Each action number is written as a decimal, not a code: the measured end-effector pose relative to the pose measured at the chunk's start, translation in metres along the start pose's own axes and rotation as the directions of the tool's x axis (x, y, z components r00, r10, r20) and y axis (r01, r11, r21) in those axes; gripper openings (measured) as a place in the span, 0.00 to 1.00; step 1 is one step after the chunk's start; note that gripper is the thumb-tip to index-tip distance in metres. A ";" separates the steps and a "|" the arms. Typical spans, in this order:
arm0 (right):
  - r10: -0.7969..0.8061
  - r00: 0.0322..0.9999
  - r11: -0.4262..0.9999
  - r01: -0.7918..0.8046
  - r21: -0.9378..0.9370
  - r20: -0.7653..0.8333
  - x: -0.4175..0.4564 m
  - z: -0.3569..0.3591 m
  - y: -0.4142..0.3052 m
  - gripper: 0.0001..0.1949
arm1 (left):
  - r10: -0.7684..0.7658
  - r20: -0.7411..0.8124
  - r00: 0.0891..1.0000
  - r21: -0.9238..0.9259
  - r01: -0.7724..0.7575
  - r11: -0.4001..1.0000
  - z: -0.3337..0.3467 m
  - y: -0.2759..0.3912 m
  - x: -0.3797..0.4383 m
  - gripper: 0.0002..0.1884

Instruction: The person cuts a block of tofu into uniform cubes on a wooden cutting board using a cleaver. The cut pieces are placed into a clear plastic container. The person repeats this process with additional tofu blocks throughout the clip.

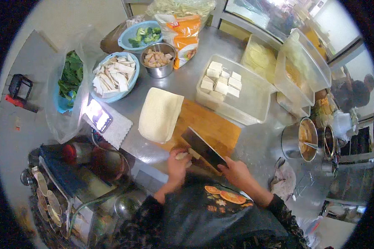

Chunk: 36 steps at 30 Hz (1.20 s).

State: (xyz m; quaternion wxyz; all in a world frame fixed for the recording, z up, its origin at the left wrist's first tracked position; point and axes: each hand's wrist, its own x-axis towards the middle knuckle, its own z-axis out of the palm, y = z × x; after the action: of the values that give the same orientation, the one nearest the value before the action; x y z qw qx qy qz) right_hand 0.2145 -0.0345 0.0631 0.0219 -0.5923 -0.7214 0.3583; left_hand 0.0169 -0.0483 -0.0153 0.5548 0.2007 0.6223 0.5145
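Observation:
My right hand grips the handle of a broad cleaver, whose dark blade slants over the wooden cutting board. At the board's near left edge my left hand has its fingers curled around a small pale piece, partly blurred. Another pale piece lies between those fingers and the blade. A large cream block, apparently tofu, rests on the left part of the board. Behind the board, a translucent plastic container holds several white tofu cubes in its left half.
Left and behind stand a blue basket of sliced pale mushrooms, a steel pot of diced meat, broccoli, an orange food bag and bagged leafy greens. A lit phone lies on a cloth. Steel pots stand right.

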 end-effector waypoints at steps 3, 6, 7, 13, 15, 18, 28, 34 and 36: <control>0.045 0.996 0.992 -0.036 0.123 -0.073 -0.008 -0.007 0.005 0.13 | -0.141 0.081 0.987 -0.129 0.151 0.980 -0.011 0.023 -0.013 0.17; 0.051 0.999 0.944 -0.046 0.326 -0.006 -0.022 -0.039 -0.021 0.14 | -0.236 0.199 0.951 -0.181 0.272 0.945 -0.016 0.039 -0.011 0.16; 0.055 0.997 0.930 -0.069 0.362 0.049 -0.026 -0.047 -0.028 0.14 | -0.251 0.230 0.940 -0.313 0.316 0.896 -0.013 0.042 -0.009 0.17; 0.040 0.952 0.755 -0.227 0.616 0.303 -0.030 -0.061 -0.050 0.12 | -0.035 0.511 0.859 -0.541 0.353 0.763 0.006 0.053 -0.002 0.19; 0.040 0.943 0.716 -0.259 0.648 0.331 -0.028 -0.055 -0.044 0.11 | 0.016 0.506 0.862 -0.476 0.264 0.839 0.006 0.057 -0.007 0.20; 0.007 0.936 0.655 -0.270 0.706 0.352 -0.026 -0.054 -0.040 0.11 | 0.143 0.635 0.759 -0.602 0.371 0.707 0.003 0.076 -0.013 0.22; 0.066 0.936 0.664 -0.300 0.685 0.346 -0.020 -0.055 -0.048 0.12 | 0.096 0.436 0.895 -0.299 0.044 0.953 -0.012 0.067 -0.021 0.21; 0.183 0.946 0.652 -0.320 0.688 0.267 -0.018 -0.062 -0.046 0.12 | -0.006 0.588 0.809 -0.672 0.493 0.552 -0.024 0.047 -0.011 0.17; 0.183 0.968 0.751 -0.251 0.611 0.173 -0.018 -0.060 -0.043 0.13 | -0.124 0.476 0.870 -0.662 0.448 0.601 -0.027 0.046 -0.011 0.16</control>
State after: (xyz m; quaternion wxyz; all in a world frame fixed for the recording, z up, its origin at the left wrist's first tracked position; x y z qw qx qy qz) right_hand 0.2116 -0.0225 0.1383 0.1395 -0.6115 -0.4869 0.6078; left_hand -0.0185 -0.0504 0.0257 0.7734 -0.0567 0.2544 0.5779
